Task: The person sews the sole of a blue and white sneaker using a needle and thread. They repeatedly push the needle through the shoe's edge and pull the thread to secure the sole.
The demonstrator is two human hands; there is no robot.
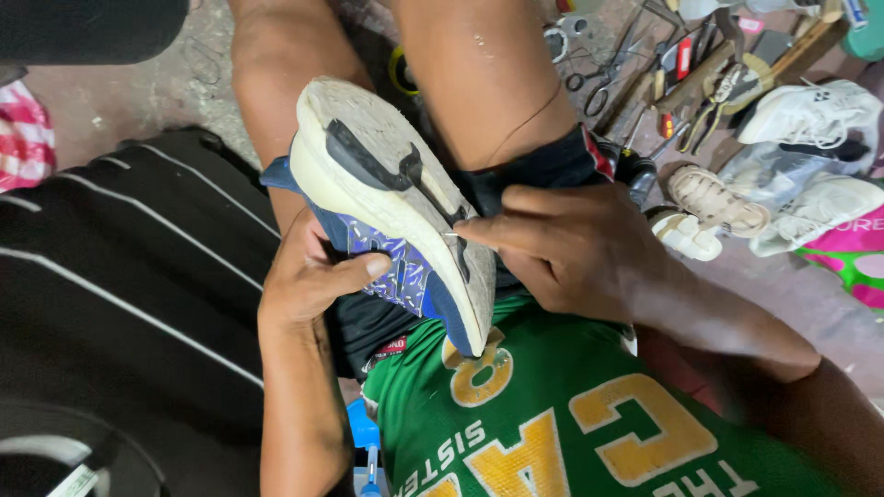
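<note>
Shoe point(396, 198): blue sneaker with a worn white sole and black tread pieces, sole turned up toward the camera, held between the knees over the lap, toe end pointing down at the green shirt point(552, 433).

Left hand point(308, 281): clamped on the shoe's blue side, thumb pressed across the patterned upper, fingers wrapped round behind out of sight.

Right hand point(571, 248): fingers pinched together on a thin needle point(451, 236), its tip touching the sole's edge just beside the black tread. Whether thread runs from it cannot be told.

Beyond the right hand, well apart, on the floor:
- sandal point(714, 201), beige, strapped, with a second pale piece just beside it;
- white sneakers point(810, 115), one above another, near a clear bag;
- scissors point(599, 83) and a scatter of hand tools and wooden-handled pieces, too crowded to tell singly;
- pink and green wrapper point(856, 258) at the frame edge.

Beyond the left hand: black striped cloth point(129, 276) spread wide, and a red checked cloth point(23, 138) at the far edge.

Below the grip, under the shirt hem: a blue object point(364, 433), partly hidden.
</note>
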